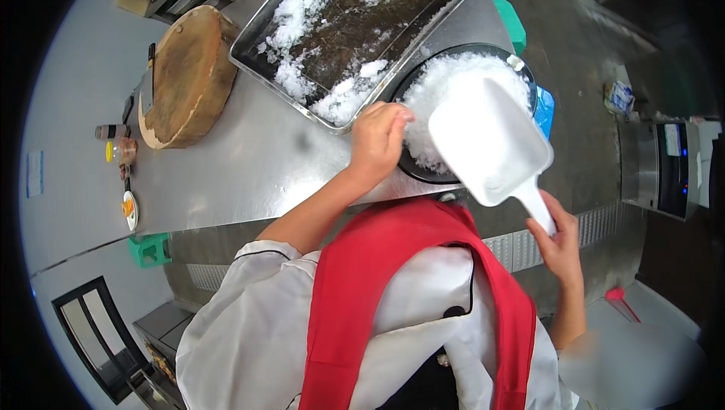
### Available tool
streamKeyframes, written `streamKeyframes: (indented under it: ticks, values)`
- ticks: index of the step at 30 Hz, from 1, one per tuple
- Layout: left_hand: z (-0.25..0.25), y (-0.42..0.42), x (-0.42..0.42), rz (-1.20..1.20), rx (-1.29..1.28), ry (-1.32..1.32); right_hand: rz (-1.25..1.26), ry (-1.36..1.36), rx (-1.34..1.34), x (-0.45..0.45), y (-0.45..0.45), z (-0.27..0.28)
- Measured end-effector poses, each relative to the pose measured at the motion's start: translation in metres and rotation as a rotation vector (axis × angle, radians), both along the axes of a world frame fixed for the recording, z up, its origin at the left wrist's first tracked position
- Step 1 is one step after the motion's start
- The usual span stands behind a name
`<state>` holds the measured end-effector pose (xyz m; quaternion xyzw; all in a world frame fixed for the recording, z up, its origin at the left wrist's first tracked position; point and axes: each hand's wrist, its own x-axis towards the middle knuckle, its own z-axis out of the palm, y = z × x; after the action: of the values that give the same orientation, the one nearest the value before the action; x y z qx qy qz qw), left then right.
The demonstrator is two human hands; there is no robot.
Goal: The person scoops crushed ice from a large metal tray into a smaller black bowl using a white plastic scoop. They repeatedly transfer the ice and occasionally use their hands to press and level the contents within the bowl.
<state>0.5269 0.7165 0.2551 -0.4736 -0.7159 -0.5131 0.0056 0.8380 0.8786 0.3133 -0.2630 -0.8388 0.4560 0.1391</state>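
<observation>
My right hand (558,237) grips the handle of a white plastic scoop (487,138). The scoop is above a round black tub (535,84) heaped with crushed ice (433,90) and hides part of it. Its bowl is bright, so I cannot tell how much ice is inside. My left hand (378,138) is curled at the left rim of the tub, beside the near corner of a rectangular metal tray (286,84). Whether its fingers grip a rim cannot be seen. Ice (300,19) lies along the tray's sides, with its dark bottom showing in the middle.
A thick round wooden chopping block (190,76) stands left on the stainless steel table (243,155), with a cleaver (148,84) at its edge. Beyond are a yellow-lidded jar (122,151) and a small white dish (131,212). Green stools (150,250) stand by the table.
</observation>
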Motion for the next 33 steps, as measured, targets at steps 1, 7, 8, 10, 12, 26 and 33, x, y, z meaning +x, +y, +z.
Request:
streamKeyframes:
  ticks: [1, 7, 8, 10, 12, 26, 33]
  values:
    - [0.002, -0.007, 0.002, 0.017, -0.015, -0.111, 0.047, -0.012, 0.008, -0.009, -0.007, 0.004]
    - [0.0, -0.014, -0.003, 0.021, 0.019, 0.042, 0.089, -0.033, 0.381, -0.033, -0.007, -0.008]
    - [-0.001, -0.015, -0.002, 0.01, 0.004, 0.081, 0.077, -0.045, 0.416, -0.034, -0.001, -0.009]
    - [-0.003, -0.012, 0.0, -0.005, -0.021, 0.117, 0.045, -0.033, 0.357, -0.033, 0.013, -0.012]
    - [-0.002, -0.006, 0.006, -0.013, -0.043, 0.115, 0.033, 0.038, 0.33, -0.032, 0.03, -0.016]
    - [-0.01, 0.054, 0.026, 0.019, -0.19, 0.217, -0.268, 0.167, -0.689, -0.009, 0.114, -0.023]
    - [-0.012, 0.073, 0.034, 0.013, -0.3, 0.396, -0.198, 0.197, -0.854, -0.01, 0.088, -0.047]
